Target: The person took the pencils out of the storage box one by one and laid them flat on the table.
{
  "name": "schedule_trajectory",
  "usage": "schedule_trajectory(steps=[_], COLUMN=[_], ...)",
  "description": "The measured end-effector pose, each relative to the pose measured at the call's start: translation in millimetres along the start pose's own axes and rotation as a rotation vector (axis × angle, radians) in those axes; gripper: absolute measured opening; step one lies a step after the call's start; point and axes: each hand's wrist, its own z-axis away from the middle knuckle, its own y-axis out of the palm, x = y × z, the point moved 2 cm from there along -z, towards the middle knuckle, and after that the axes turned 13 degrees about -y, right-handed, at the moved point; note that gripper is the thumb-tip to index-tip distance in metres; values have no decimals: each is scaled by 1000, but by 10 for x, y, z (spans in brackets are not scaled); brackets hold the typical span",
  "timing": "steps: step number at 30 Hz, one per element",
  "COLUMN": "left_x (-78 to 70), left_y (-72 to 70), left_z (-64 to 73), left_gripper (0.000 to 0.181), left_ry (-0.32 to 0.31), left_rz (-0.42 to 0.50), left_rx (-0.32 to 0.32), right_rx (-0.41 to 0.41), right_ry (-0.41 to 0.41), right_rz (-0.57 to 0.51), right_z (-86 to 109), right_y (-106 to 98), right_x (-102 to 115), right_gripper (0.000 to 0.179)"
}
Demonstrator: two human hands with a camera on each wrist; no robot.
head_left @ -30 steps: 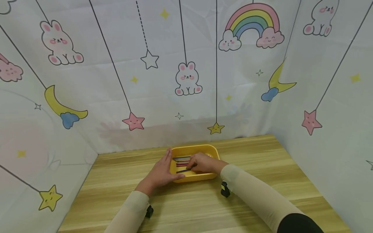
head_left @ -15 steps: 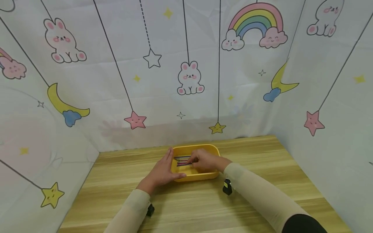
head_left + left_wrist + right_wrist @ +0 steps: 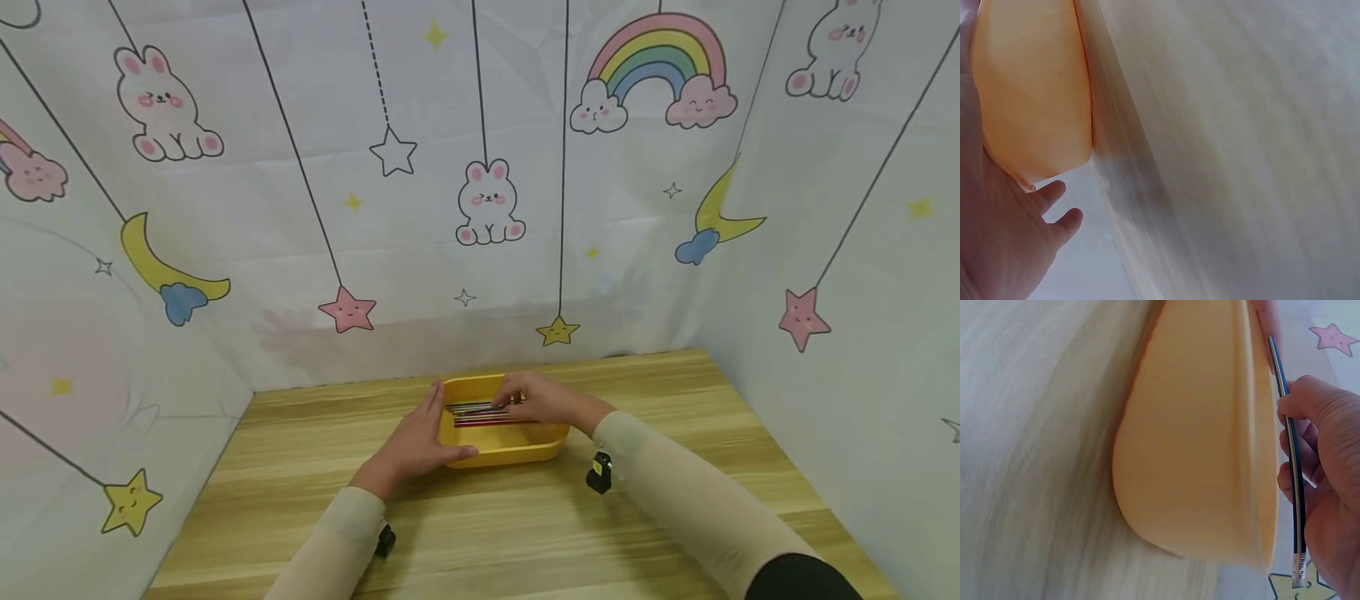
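A yellow plastic tray [image 3: 510, 456] sits on the table with several coloured pencils [image 3: 480, 422] lying side by side in it. At its left end, my left hand [image 3: 412, 442] rests against the tray, fingers straight toward the back corner and thumb along the front. The left wrist view shows the palm beside the tray wall [image 3: 1035, 94]. Over the tray's right half, my right hand [image 3: 543, 400] pinches a dark striped pencil [image 3: 1297, 487] between thumb and fingers. Its metal ferrule and eraser end point down in the right wrist view. The right hand hides part of the pencils.
The wood-grain table [image 3: 480, 533] extends around the tray on every side. White cloth [image 3: 420, 250] printed with rabbits, stars and moons hangs behind the table and along both sides.
The dark pencil at the tray's front has moved back toward the others with my right hand, which has shifted back and rightward. My left hand stays at the tray's left end.
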Motion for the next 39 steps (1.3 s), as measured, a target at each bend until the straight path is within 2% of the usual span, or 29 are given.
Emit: schedule_trajectory(steps=[10, 18, 22, 29, 39], left_x=[-22, -22, -23, -33, -27], left_y=[-22, -29, -23, -31, -40], left_z=[1, 28, 27, 28, 44], left_gripper=[138, 139, 140, 140, 142], left_ry=[-3, 13, 19, 18, 10], left_rz=[12, -1, -1, 13, 20], left_rx=[12, 13, 10, 19, 21], right_rx=[12, -29, -48, -75, -136], right_ry=[-24, -55, -22, 91, 141], right_rz=[7, -8, 3, 11, 56], right_z=[200, 441, 575, 828, 1092], right_y=[-295, -558, -653, -812, -962], right_x=[-36, -105, -227, -342, -473], right_gripper=[23, 22, 22, 24, 24])
